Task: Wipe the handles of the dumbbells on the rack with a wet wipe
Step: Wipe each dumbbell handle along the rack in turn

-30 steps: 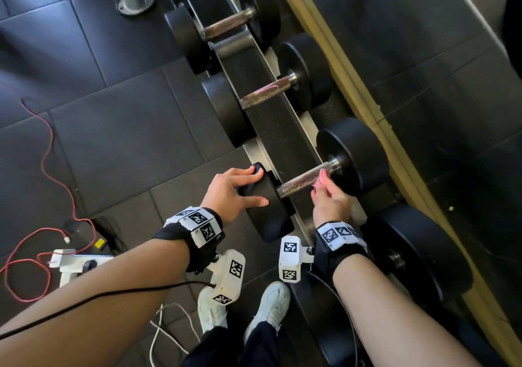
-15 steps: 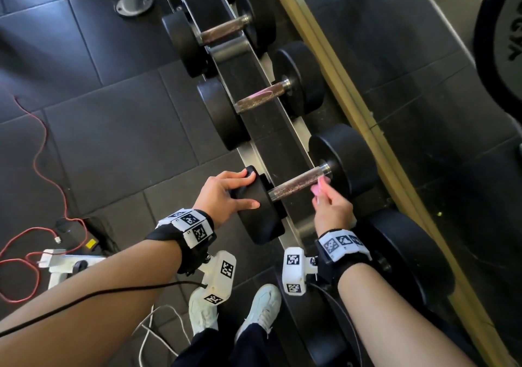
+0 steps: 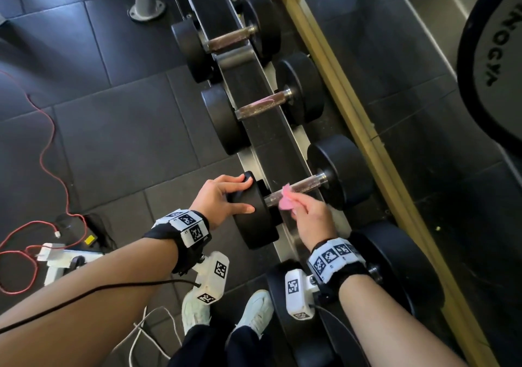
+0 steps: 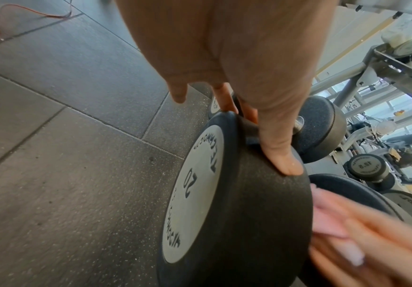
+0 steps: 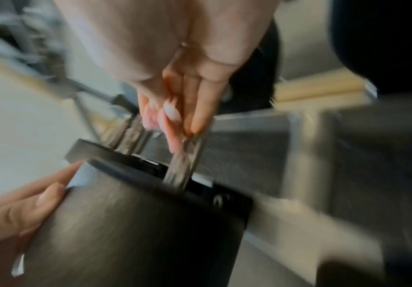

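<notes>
A black 20 dumbbell (image 3: 255,220) lies across the rack (image 3: 282,152). My left hand (image 3: 223,197) grips its near head, fingers over the rim and thumb on the side; the left wrist view shows the thumb (image 4: 281,151) pressed on the head (image 4: 237,223). My right hand (image 3: 306,211) pinches a pink wet wipe (image 3: 285,201) against the metal handle (image 3: 303,186), close to the near head. In the blurred right wrist view, the fingertips (image 5: 175,120) press on the handle (image 5: 183,165).
Two more dumbbells (image 3: 271,104) (image 3: 226,42) sit farther along the rack, and a larger one (image 3: 395,268) lies under my right wrist. A yellow strip (image 3: 353,112) runs behind the rack. A red cable (image 3: 48,155) and a white device (image 3: 56,256) lie on the floor at left.
My right hand has slid along the handle from the far head toward the near head, and the pink wipe now shows. The left hand keeps its hold on the head.
</notes>
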Motion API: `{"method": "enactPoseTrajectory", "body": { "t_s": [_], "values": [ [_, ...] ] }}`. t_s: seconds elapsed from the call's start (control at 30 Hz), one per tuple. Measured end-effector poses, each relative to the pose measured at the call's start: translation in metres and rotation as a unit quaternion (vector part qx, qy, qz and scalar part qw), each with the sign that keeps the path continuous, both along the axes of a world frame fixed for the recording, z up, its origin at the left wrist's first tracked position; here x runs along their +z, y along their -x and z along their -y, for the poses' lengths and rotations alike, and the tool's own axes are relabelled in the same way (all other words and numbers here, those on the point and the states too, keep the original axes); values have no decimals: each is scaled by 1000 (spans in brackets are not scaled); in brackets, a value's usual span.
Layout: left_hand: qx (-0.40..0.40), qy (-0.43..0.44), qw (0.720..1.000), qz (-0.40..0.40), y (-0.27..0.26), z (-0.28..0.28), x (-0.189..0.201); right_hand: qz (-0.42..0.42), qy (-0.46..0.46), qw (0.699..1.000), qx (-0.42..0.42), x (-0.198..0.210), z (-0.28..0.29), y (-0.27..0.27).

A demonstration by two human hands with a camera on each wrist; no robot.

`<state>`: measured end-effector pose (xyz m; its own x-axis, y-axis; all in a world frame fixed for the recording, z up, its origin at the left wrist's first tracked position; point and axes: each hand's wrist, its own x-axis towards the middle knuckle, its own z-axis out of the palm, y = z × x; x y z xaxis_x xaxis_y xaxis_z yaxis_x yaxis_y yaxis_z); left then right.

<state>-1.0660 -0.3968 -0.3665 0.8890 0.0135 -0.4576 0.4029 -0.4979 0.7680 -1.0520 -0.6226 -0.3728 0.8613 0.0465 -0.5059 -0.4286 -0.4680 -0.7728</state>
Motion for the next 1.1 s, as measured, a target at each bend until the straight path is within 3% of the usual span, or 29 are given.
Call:
{"method": "enactPoseTrajectory", "body": {
  "t_s": [0.1,0.2,0.4,0.63,0.73,0.87,1.0,1.1],
  "values": [
    [9,10,1000,-8,1,1,1,116,80,985,101,17,11,-23],
    [17,15,1000,-5,1,2,1,194,173,945,198,14,16,-46],
    [16,10,1000,-11,0,3,5,127,234,908,324,-11,15,-57],
    [17,6,1000,-10,-1,5,6,82,136,954,253,-3,0,-58],
    [13,-9,1000,-6,-3,4,4,115,164,947,250,-1,3,-59],
    [4,-7,1000,-6,-4,2,3,73,196,933,294,1,3,-46],
    [4,-23,1000,-20,-6,1,4,19,162,943,289,7,-6,-44],
    [-32,-42,997,-49,-10,0,9,-30,85,973,213,20,-15,-51]
  ]
}}
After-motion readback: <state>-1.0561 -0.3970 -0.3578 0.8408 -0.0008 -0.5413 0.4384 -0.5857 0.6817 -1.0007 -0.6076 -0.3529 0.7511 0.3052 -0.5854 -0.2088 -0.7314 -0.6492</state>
